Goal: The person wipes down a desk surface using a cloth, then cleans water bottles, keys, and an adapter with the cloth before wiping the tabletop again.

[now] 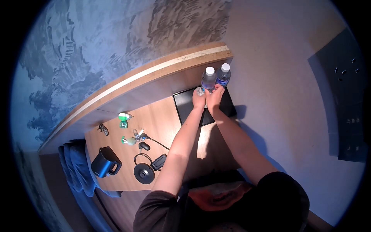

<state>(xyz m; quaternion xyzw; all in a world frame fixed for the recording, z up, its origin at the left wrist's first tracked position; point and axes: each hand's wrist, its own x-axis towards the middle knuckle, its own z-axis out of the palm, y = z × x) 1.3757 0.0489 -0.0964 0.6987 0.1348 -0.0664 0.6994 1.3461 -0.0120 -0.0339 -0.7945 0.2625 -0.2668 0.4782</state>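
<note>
Two clear water bottles with white caps, a left one and a right one, stand upright at the back of a black tray. My left hand is closed round a small clear crumpled item, perhaps plastic. Beside it my right hand is closed just in front of the bottles, its fingers near their lower parts. What my right fingers hold, if anything, is too small to make out. Both hands are close together over the tray.
On the wooden table are a dark kettle, a round black base with a cable, a black box-like item, green-and-white small bottles and a metallic item. A raised wooden ledge runs behind.
</note>
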